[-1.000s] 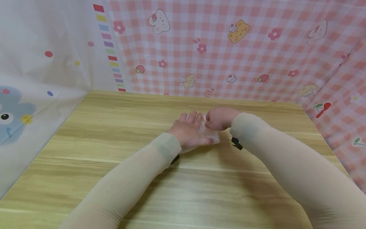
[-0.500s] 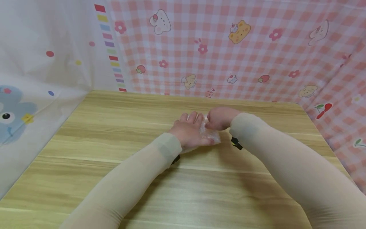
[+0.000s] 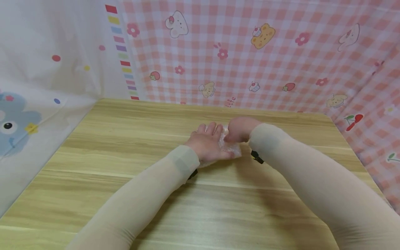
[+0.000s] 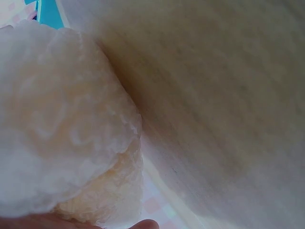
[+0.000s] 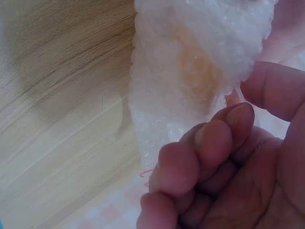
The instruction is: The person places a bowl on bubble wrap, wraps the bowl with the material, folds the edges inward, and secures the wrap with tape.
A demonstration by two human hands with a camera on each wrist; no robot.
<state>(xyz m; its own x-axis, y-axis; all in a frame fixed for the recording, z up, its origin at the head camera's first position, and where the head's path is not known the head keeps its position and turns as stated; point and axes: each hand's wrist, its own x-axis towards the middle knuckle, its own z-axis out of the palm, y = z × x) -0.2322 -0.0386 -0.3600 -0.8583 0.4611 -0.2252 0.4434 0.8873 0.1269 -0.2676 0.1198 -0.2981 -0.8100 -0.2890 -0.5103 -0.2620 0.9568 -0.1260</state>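
A bundle of clear bubble wrap lies on the table between the two hands. In the right wrist view, something orange-tinted shows faintly through the wrap; its kind is hidden. My left hand rests on top of the bundle with its fingers spread. The puffy side of the wrap fills the left part of the left wrist view. At the bundle's right end, my right hand has curled fingers, and its thumb and index finger pinch the edge of the wrap.
The wooden table extends around both hands. A pink checked cloth with cartoon prints hangs along its back and right edges. On the left hangs a white cloth with coloured dots.
Both hands stay at nearly the same spots on the bubble wrap. The right wrist shifts a little to the left, and the head view drifts slightly.
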